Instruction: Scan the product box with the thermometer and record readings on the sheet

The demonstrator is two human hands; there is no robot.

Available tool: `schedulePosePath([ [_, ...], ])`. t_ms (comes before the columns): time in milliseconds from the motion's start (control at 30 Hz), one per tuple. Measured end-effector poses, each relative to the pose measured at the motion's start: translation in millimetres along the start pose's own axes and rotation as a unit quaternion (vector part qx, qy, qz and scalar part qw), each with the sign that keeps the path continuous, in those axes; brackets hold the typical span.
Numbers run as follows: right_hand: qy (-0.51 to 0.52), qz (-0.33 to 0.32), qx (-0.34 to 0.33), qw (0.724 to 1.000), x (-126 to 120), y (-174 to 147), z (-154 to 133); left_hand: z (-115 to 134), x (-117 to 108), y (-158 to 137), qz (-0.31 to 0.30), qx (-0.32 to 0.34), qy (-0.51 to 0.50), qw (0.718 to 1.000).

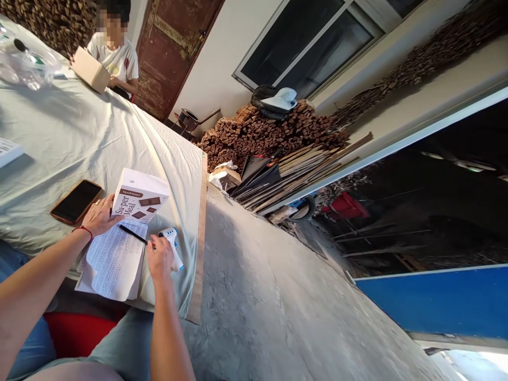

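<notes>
My left hand [98, 216] grips the lower left edge of a white box [138, 193] printed with "Super Meal" and brown chocolate pieces. Its thumb lies along the bottom edge and its fingers go round the side. A black pen [134, 234] is pinched in my right hand [161, 256], pointing up and left toward the box. Beneath both lies an open notebook [115, 262] with pages full of handwriting and curled edges. Just right of my right hand, partly covered by it, lies a white and blue handheld thermometer [174, 246].
Left of my left hand lies a phone [76, 201] in a brown case. The cloth-covered table [130, 143] ends right of the thermometer. Across it, a person [115, 58] holds a cardboard box [90, 70]. Plastic bottles [32, 63] stand far left; stacked firewood [270, 129] lines the wall.
</notes>
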State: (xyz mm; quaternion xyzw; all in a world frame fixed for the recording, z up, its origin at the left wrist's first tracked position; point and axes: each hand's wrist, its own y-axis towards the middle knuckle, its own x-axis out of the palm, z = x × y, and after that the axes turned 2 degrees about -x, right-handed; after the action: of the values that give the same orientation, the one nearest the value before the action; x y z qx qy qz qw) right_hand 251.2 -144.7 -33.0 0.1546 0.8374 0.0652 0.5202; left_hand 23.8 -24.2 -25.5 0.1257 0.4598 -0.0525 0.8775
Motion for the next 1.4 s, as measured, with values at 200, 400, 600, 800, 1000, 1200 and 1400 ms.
schedulePosePath([
  [200,0.004,-0.038,0.004,0.999,4,-17,-5,2,-5,3,-0.024,-0.016,-0.018,0.999],
  [400,0.222,0.043,0.067,0.972,-17,-33,15,13,-17,-32,-0.03,-0.032,0.031,0.999],
  [600,0.362,0.075,0.075,0.926,8,-55,-9,31,-24,-105,-0.007,0.174,0.147,0.974],
  [800,0.373,0.088,0.071,0.921,19,-47,-23,44,-19,-126,-0.129,0.315,0.153,0.928],
  [1000,0.294,0.087,0.048,0.951,20,-42,-16,37,-11,-122,-0.108,0.385,0.144,0.905],
  [1200,0.243,0.068,0.016,0.968,19,-42,-16,34,-6,-118,-0.074,0.407,0.121,0.902],
  [1400,0.195,0.062,0.018,0.979,21,-40,-15,35,-4,-113,-0.073,0.417,0.097,0.901],
])
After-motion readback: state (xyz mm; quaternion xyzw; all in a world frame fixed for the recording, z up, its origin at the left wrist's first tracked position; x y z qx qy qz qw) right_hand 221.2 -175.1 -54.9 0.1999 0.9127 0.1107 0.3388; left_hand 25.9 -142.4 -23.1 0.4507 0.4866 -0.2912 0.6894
